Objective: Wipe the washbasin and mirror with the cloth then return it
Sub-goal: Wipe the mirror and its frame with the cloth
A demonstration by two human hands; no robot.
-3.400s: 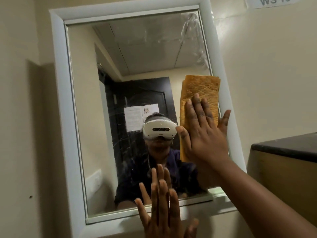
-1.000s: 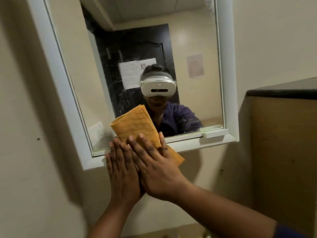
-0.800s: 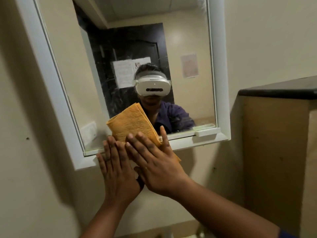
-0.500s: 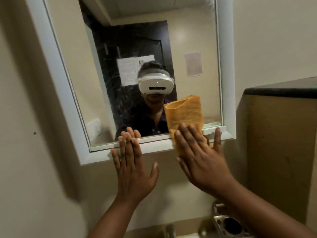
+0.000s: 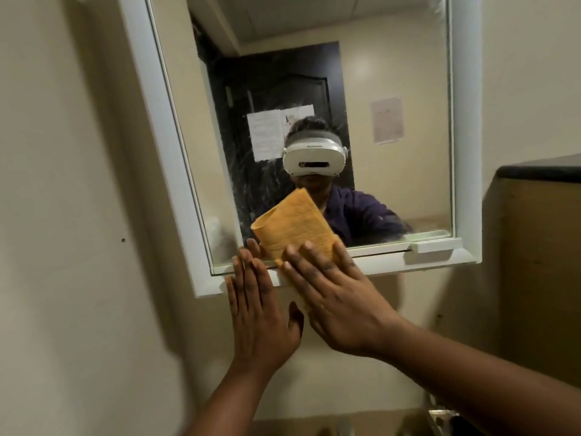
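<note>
Low in the middle of the frame, a folded orange cloth lying flat on the mirror, long way tilted, top end pointing to the upper left, bottom end down over the white frame along the mirror's lower edge. Right hand pressing flat on the cloth's lower end, fingers straight and a little spread, not curled round it. Left hand just beside it on the left, open and flat, fingers straight and close together, tips over the lower frame; touching the wall or not, hard to tell.
</note>
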